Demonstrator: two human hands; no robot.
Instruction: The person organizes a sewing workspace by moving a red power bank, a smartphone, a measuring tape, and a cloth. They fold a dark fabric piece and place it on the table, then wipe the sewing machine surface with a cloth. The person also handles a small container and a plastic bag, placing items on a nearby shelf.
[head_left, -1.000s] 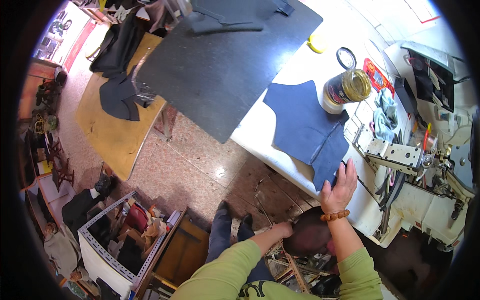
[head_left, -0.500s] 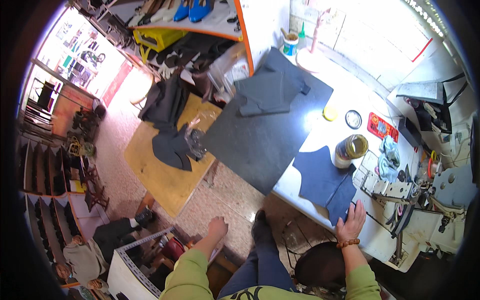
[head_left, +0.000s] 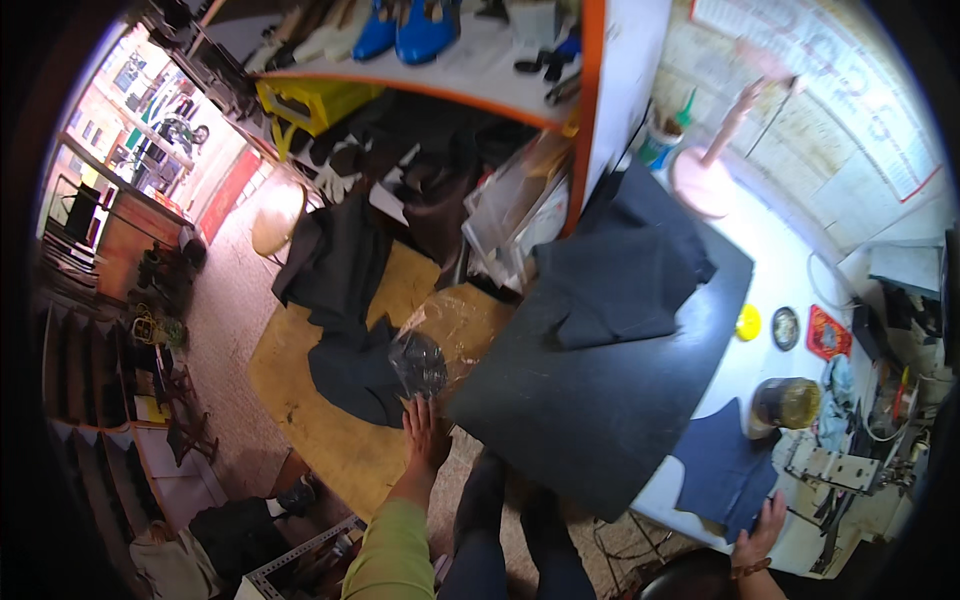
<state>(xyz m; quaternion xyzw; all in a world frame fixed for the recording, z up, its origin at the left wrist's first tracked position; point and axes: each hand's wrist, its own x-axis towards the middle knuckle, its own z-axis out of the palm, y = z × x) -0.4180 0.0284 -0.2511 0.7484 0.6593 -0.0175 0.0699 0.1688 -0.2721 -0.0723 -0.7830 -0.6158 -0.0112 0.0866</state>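
Observation:
My left hand (head_left: pixel 425 438) reaches forward with its fingers stretched out, at the near edge of a yellowish board (head_left: pixel 300 425). Just beyond its fingertips lie a crumpled clear plastic bag (head_left: pixel 425 360) and a cut black piece of material (head_left: pixel 350 375). At the lower right, my right hand (head_left: pixel 762 532), with a beaded bracelet at the wrist, rests fingers extended by the lower edge of a dark blue cut piece (head_left: pixel 722 462). That piece lies flat on the white table (head_left: pixel 650 503). A glue-smeared jar (head_left: pixel 785 403) stands beside it.
Between my hands a large black sheet (head_left: pixel 590 420) overhangs the table, with dark cut pieces (head_left: pixel 615 285) on it. A shelf with an orange edge (head_left: pixel 590 110) rises behind. Sewing machine parts (head_left: pixel 835 468) sit at the right. A seated person (head_left: pixel 185 560) is at lower left.
My left hand has moved forward to the board's edge, and its fingers have straightened. My right hand stays by the dark blue piece. The whole view has shifted and moved nearer the shelf.

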